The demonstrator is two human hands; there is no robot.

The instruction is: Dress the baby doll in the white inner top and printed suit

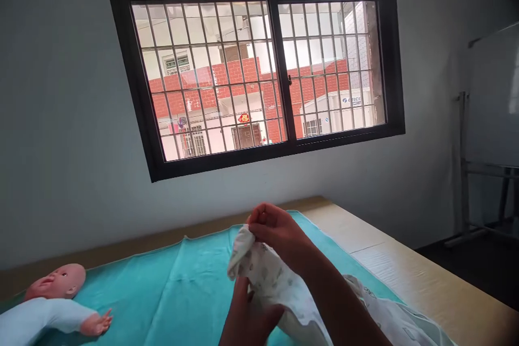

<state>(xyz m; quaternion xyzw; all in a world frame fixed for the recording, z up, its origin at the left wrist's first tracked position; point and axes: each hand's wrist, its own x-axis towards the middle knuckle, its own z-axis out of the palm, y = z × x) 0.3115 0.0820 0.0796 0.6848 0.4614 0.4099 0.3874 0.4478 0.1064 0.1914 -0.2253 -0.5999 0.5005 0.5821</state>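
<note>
At eight o'clock, a white-sleeved doll (51, 311), arm outstretched over a turquoise sheet (203, 281). Toward six o'clock, gripping with the left hand (249, 316) a patterned white cloth (273, 278), raised above the sheet; pinching its upper end with the right hand (279, 232). Near five o'clock, more white fabric (391, 316); at four, bare wooden desk (389, 259).

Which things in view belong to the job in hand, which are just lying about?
In the job: white printed cloth, pinched by the right hand, touched by the left hand; turquoise cloth sheet underneath; probably the pink-headed, white-sleeved doll.

Just about: rectangular whiteboard on a stand; dark-framed, barred window.
</note>
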